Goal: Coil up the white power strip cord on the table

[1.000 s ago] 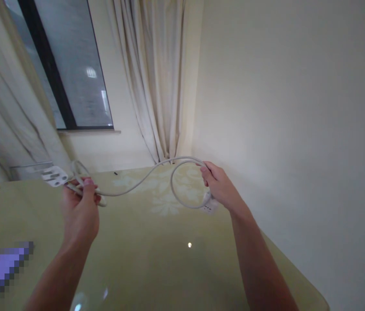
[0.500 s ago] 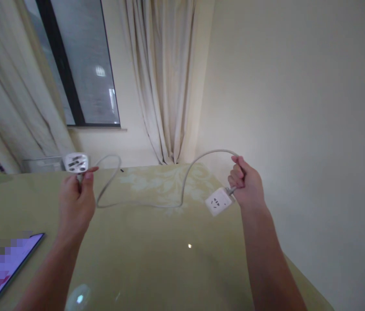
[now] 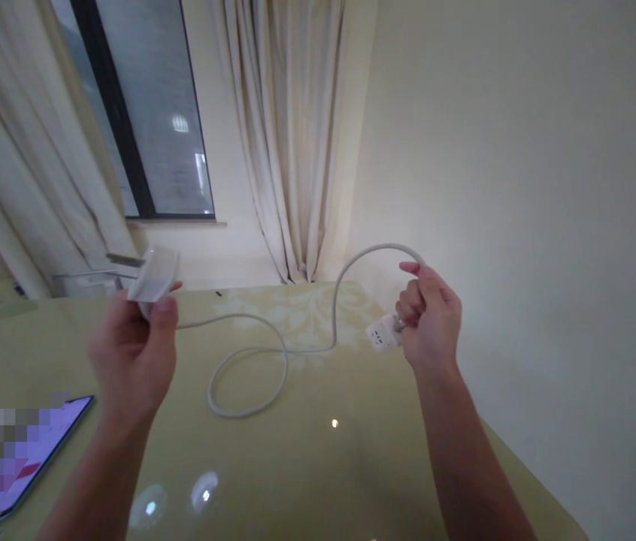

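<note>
A white extension cord runs between both hands above a glossy yellow-green table [image 3: 295, 466]. My left hand [image 3: 134, 353] is closed on the white plug [image 3: 154, 274], held up at the left with its prongs pointing left. My right hand [image 3: 431, 319] is closed around the cord where it enters the small white socket block [image 3: 381, 334], which hangs just left of the fingers. The white cable [image 3: 250, 376] arcs up over my right hand, drops to the table and lies there in one loose loop.
A phone with a lit purple screen [image 3: 25, 458] lies at the table's left front. Cream curtains [image 3: 289, 135] and a dark window [image 3: 143, 113] stand behind the table. A plain wall [image 3: 521, 188] borders the right side.
The plug has turned in my left hand, prongs now pointing left. My right hand rose slightly and came inward. The cable's slack has settled into a loop on the table.
</note>
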The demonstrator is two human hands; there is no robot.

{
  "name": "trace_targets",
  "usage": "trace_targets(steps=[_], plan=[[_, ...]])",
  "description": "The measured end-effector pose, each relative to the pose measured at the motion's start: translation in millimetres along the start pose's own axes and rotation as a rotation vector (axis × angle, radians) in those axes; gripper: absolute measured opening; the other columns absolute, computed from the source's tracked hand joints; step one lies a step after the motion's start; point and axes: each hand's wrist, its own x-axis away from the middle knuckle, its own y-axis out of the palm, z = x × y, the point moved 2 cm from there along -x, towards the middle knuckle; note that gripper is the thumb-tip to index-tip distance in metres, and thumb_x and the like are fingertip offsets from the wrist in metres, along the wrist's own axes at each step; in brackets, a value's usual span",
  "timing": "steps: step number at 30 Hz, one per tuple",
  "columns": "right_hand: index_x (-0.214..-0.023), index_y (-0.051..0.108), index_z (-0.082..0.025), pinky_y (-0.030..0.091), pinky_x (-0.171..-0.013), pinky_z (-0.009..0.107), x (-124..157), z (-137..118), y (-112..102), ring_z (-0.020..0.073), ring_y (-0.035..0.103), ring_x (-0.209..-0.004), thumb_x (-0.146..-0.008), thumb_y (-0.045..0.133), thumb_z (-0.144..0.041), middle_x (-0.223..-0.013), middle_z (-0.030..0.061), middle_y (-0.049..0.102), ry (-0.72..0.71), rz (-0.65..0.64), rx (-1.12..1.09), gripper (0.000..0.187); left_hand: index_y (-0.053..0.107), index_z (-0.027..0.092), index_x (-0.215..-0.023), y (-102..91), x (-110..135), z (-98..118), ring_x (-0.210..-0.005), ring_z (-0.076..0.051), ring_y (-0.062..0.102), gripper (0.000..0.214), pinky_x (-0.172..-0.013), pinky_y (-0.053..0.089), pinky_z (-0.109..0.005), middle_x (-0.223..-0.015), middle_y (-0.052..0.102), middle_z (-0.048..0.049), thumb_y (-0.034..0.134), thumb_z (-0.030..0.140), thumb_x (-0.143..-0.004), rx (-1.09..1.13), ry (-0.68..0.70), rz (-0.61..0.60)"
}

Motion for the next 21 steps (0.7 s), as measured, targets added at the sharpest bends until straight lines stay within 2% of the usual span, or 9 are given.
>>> trace_targets(steps=[2,5,8,11,13,15,16,18,21], plan=[[-0.086,0.068,-0.017,0.013,-0.037,0.020,14,-4,-1,0.0050,0.014,-0.040,-0.096,0.068,-0.048,-0.051,-0.0126,0.022,-0.086,0.029,0.077,0.033,0.066,0.016,-0.078,5.5,-5,8,-0.051,-0.008,0.040,0.039,-0.050,0.034,-0.022,-0.060,0.052,0.0065,0.084,0.050,-0.080,0.402,-0.048,0.070],[-0.088,0.065,-0.020,0.020,-0.039,0.022,47,-14,-8,0.0069,0.024,-0.039,-0.105,0.054,-0.041,-0.051,-0.0102,0.031,-0.322,-0.025,0.355,0.029,0.054,0.018,-0.071,15.6,-24,16,-0.046,-0.006,0.033,0.044,-0.047,0.034,-0.019,-0.055,0.043,0.0086,0.067,0.052,-0.096,0.953,-0.254,0.116],[-0.094,0.067,-0.021,0.031,-0.044,0.026,76,-27,-16,0.0097,0.045,-0.045,-0.104,0.055,-0.027,-0.058,-0.0041,0.054,-0.818,-0.399,0.743,0.016,0.055,0.017,-0.084,29.1,-44,16,-0.045,-0.005,0.039,0.051,-0.047,0.039,-0.014,-0.055,0.039,0.0082,0.026,0.049,-0.111,1.286,-0.599,0.068],[-0.089,0.067,-0.020,0.031,-0.046,0.029,85,-35,-30,0.0107,0.050,-0.049,-0.098,0.065,-0.027,-0.060,-0.0030,0.059,-1.300,-0.876,0.951,0.012,0.057,0.013,-0.101,47.7,-48,18,-0.042,-0.004,0.033,0.048,-0.037,0.029,-0.010,-0.060,0.038,0.0080,0.016,0.033,-0.113,1.297,-0.887,-0.303],[-0.084,0.067,-0.020,0.028,-0.045,0.030,79,-39,-40,0.0096,0.046,-0.049,-0.097,0.069,-0.027,-0.056,-0.0054,0.053,-1.459,-1.085,1.077,0.014,0.059,0.013,-0.107,59.0,-39,23,-0.040,-0.005,0.025,0.033,-0.032,0.020,-0.012,-0.062,0.037,0.0081,0.029,0.027,-0.111,1.020,-0.954,-0.642],[-0.085,0.068,-0.021,0.027,-0.045,0.029,71,-43,-49,0.0089,0.043,-0.049,-0.096,0.069,-0.022,-0.055,-0.0070,0.048,-1.556,-1.216,1.152,0.011,0.062,0.015,-0.109,66.6,-29,31,-0.040,-0.006,0.020,0.023,-0.032,0.015,-0.015,-0.062,0.033,0.0087,0.046,0.031,-0.106,0.628,-0.867,-0.885],[-0.087,0.068,-0.021,0.027,-0.046,0.028,69,-44,-53,0.0088,0.042,-0.049,-0.095,0.069,-0.020,-0.055,-0.0073,0.046,-1.588,-1.277,1.161,0.008,0.063,0.016,-0.110,68.7,-25,35,-0.041,-0.007,0.021,0.024,-0.034,0.015,-0.016,-0.062,0.033,0.0085,0.051,0.036,-0.104,0.435,-0.752,-0.943],[-0.094,0.070,-0.020,0.028,-0.047,0.028,67,-44,-59,0.0088,0.044,-0.050,-0.096,0.067,-0.016,-0.058,-0.0069,0.046,-1.623,-1.413,1.155,0.005,0.064,0.019,-0.109,69.8,-24,46,-0.045,-0.010,0.032,0.030,-0.040,0.024,-0.020,-0.063,0.040,0.0061,0.052,0.045,-0.102,0.073,-0.412,-0.952],[-0.104,0.070,-0.016,0.034,-0.052,0.028,63,-37,-66,0.0107,0.051,-0.057,-0.100,0.059,-0.013,-0.065,-0.0034,0.054,-1.614,-1.613,1.195,0.012,0.066,0.022,-0.104,64.6,-31,61,-0.058,-0.018,0.052,0.036,-0.056,0.038,-0.028,-0.068,0.056,-0.0007,0.043,0.050,-0.103,-0.414,0.103,-0.868]])
